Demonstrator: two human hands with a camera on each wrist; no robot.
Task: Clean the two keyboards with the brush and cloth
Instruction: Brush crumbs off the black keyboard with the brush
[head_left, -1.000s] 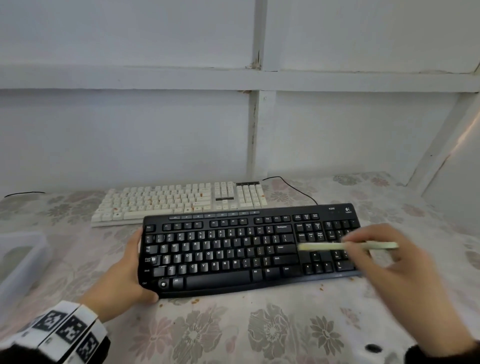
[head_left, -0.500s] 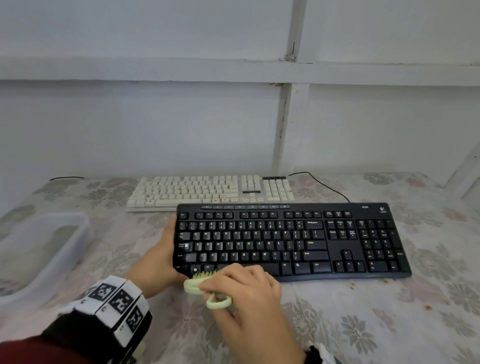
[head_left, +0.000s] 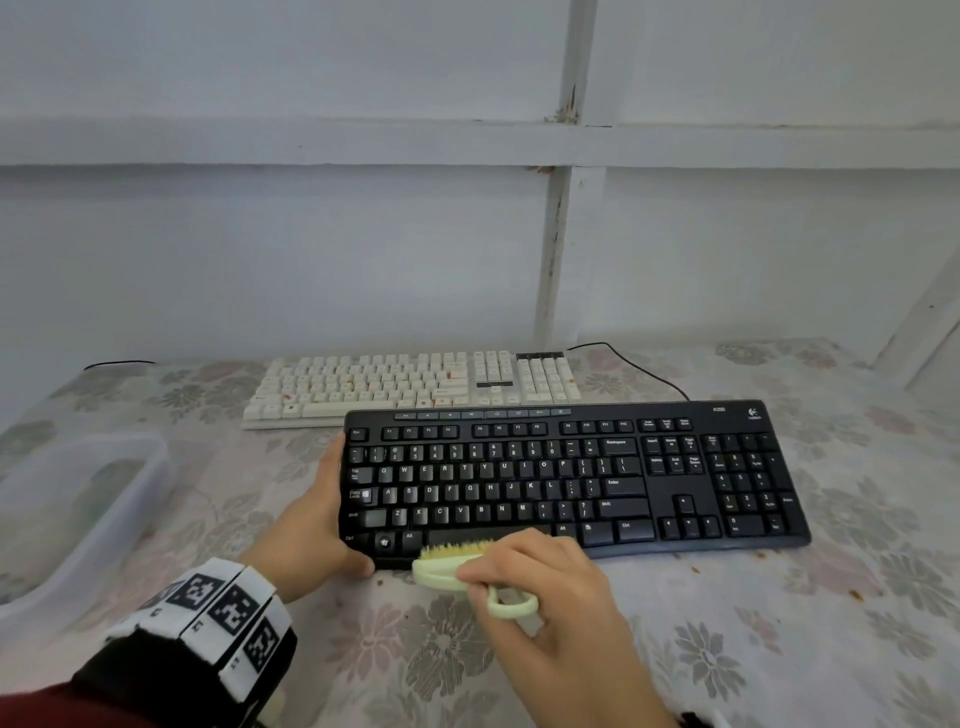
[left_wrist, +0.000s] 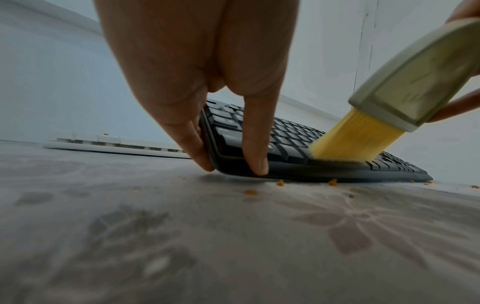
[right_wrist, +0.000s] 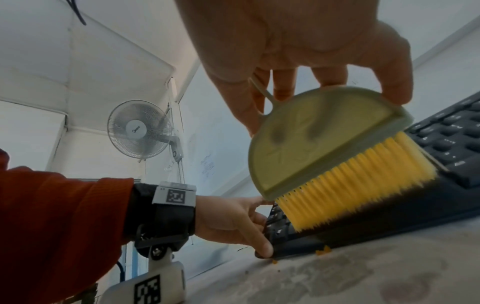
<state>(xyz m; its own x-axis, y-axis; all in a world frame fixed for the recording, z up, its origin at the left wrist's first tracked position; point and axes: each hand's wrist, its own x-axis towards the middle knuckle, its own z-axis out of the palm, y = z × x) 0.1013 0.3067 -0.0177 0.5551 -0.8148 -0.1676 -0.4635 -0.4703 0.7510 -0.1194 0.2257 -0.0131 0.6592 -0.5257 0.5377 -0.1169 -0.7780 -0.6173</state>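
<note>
We hold the brush (head_left: 451, 564) in our right hand (head_left: 558, 597), with the fingers curled round its pale green handle, and its yellow bristles touch the bottom row of keys on the black keyboard (head_left: 571, 478), close to its left end. Our left hand (head_left: 317, 525) grips that left end of the keyboard — thumb on the front corner, fingers along the side — so it does not slide. The black keyboard lies in the middle of the worktop (head_left: 779, 649), and the white keyboard (head_left: 410, 384) lies just behind it, nearer the back edge, with orange bits between its keys. Small orange crumbs (left_wrist: 332, 182) sit on the worktop right by the front edge of the black keyboard. We cannot see the cloth in any view. To brush well, we think we should tip the bristles into the gaps between the keys and flick in short strokes toward the front edge, so the crumbs fall off and not back in. Our left hand should press down firmly — a loose hold could let the keyboard skid. A clear plastic box (head_left: 78, 514) sits by the left edge.
</note>
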